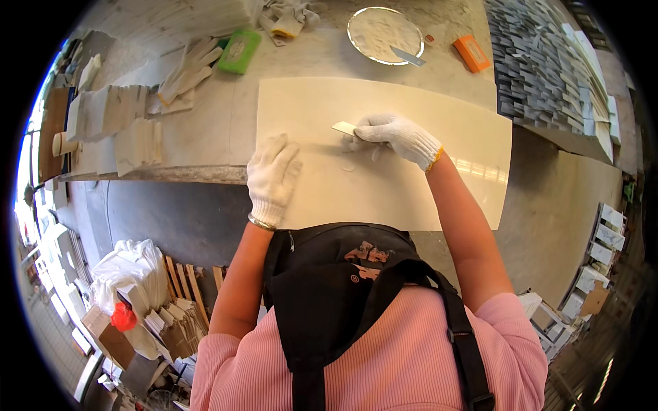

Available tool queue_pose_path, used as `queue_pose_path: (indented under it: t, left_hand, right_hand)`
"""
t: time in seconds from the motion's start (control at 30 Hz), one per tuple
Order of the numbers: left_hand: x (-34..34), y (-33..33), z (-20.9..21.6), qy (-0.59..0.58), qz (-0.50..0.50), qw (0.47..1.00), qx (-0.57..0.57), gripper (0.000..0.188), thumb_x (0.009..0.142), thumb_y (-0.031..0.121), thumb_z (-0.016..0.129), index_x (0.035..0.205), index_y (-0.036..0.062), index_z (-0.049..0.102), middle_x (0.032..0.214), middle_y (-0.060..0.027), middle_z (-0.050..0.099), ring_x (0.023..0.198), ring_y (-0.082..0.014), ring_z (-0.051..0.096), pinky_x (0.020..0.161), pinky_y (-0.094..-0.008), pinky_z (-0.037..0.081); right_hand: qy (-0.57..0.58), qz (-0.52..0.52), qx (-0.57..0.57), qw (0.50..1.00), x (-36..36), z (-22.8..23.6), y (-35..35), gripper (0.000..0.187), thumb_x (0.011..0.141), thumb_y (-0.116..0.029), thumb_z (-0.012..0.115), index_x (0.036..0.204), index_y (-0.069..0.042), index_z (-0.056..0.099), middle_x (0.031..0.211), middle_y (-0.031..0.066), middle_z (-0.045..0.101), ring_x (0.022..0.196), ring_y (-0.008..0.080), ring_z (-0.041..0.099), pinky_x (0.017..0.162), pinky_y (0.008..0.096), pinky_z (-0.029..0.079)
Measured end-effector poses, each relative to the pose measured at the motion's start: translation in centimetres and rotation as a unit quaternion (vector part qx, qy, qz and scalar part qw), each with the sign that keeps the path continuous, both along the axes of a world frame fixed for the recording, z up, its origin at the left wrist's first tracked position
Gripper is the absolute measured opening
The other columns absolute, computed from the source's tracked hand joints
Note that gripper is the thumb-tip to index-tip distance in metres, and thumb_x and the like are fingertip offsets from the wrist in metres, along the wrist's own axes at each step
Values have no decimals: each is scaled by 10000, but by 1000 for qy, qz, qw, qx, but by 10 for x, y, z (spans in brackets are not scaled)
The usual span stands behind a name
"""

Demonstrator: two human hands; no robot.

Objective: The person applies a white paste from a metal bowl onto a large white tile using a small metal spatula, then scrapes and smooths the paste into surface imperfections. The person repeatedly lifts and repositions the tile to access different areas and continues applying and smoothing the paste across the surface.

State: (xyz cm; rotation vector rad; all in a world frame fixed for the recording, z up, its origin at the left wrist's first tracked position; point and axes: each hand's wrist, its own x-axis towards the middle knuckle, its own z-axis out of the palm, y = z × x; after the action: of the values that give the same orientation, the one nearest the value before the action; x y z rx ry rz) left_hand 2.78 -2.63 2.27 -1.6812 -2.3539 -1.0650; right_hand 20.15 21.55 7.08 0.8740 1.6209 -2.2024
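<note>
A glossy cream-white panel (397, 192) lies across the table in front of me. My left hand (273, 175), in a white knit glove, rests flat on its left part with the fingers stretched out. Above the panel's middle, my gloved right hand (391, 135) pinches a small flat pale strip (343, 128) between thumb and fingers, its free end pointing left. A small whitish mark (348, 166) shows on the panel below that hand. The hand hides the rest of the strip.
Beyond the panel sit a bowl of white powder or paste (377, 34) with a putty knife (407, 56) in it, an orange box (471, 53) and a green packet (240, 51). Spare gloves (192, 68) and stone blocks (103, 113) lie left. Stacked grey tiles (541, 68) stand far right.
</note>
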Motion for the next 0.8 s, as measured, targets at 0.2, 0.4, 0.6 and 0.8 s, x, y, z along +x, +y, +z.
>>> queue_pose_path:
  t: [0.2, 0.4, 0.6, 0.8]
  left_hand:
    - [1, -1, 1, -5, 2, 1000, 8, 329, 751, 142, 760, 1072, 92, 713, 1201, -126, 669, 1110, -344, 625, 929, -437, 512]
    - [-9, 1, 3, -24, -31, 999, -5, 308, 814, 160, 714, 1115, 95, 710, 1238, -135, 656, 1150, -354, 609, 971, -433, 489]
    - [-21, 11, -6, 49, -15, 995, -83, 371, 869, 249, 683, 1217, 121, 679, 1356, -119, 600, 1295, -383, 511, 1067, -483, 385]
    - [-21, 15, -7, 48, -7, 990, -133, 425, 886, 301, 669, 1283, 151, 642, 1433, -97, 547, 1372, -380, 432, 1107, -527, 308]
  right_hand:
    - [-14, -202, 170, 964, 63, 11, -6, 291, 960, -289, 631, 1037, -23, 720, 1002, 47, 718, 887, 154, 642, 740, 295, 498]
    - [-98, -105, 497, 856, 83, 0, -40, 247, 849, -246, 721, 1055, -114, 753, 946, 112, 716, 887, 253, 674, 792, 348, 522]
    - [-82, -98, 552, 824, 66, -5, -55, 259, 830, -261, 737, 1074, -174, 748, 920, 102, 708, 856, 281, 671, 768, 378, 529]
    - [-44, -51, 618, 784, 42, -9, -48, 324, 819, -222, 758, 1142, -206, 736, 874, 89, 690, 802, 276, 651, 726, 367, 524]
